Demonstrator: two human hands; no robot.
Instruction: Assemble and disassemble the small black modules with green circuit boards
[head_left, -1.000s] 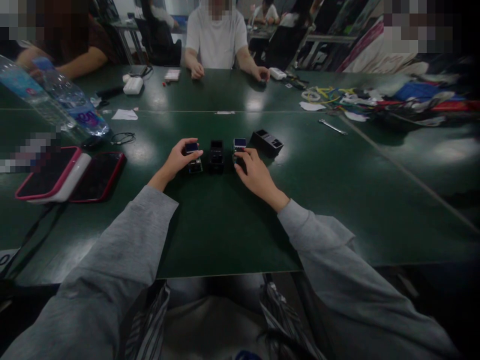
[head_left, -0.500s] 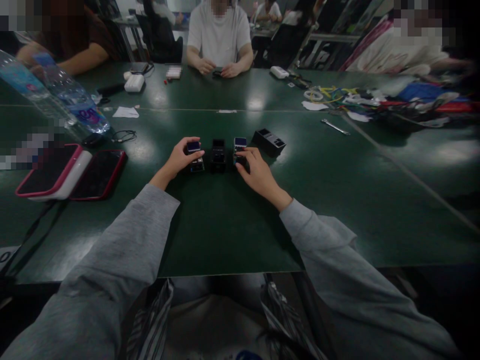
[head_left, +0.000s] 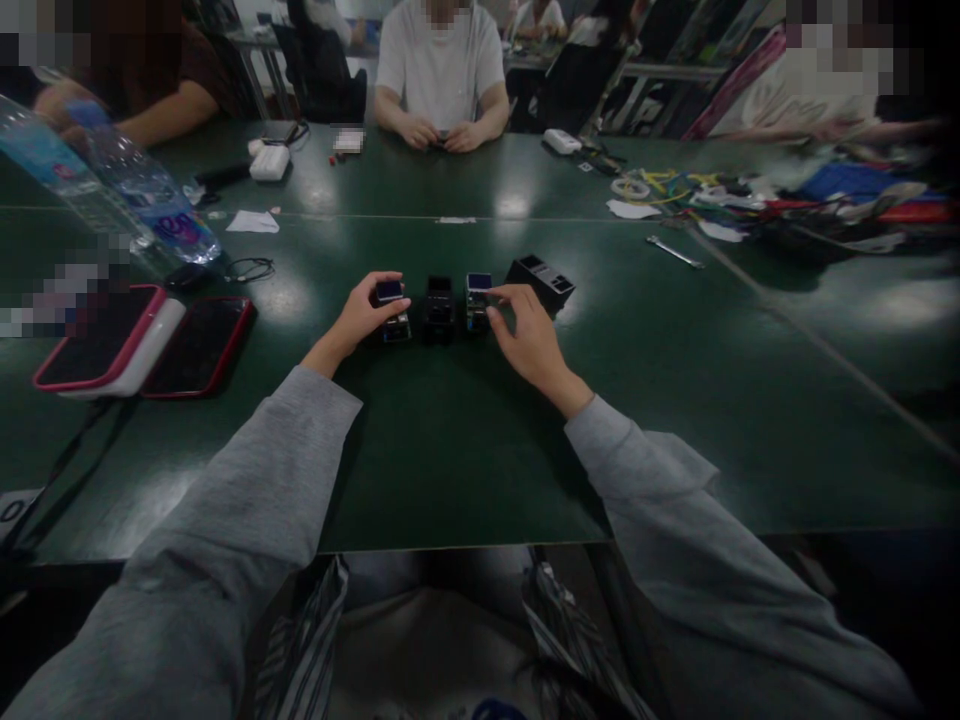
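Observation:
My left hand [head_left: 361, 314] has its thumb and fingers wrapped round a small device [head_left: 393, 322] with a dark screen on top. At the right, my right hand [head_left: 531, 335] has its thumb and fingertips at the right side of a similar device [head_left: 478, 300], which stands on the green table. Between the two stands a black device [head_left: 439, 308], touched by neither hand. Behind my right hand lies a longer black box [head_left: 541, 280] with a grey top, set at a slant.
Two bottles [head_left: 161, 215] and two phones in red cases [head_left: 201, 345] are at the left. A wrench [head_left: 675, 252] and a pile of cables [head_left: 787, 205] lie at the right. Across the table [head_left: 465, 450] sits a person in a white shirt [head_left: 441, 70].
My right hand has shifted slightly right; its thumb and fingertips now sit at the device's right edge, uncovering more of its front. My left hand keeps its hold.

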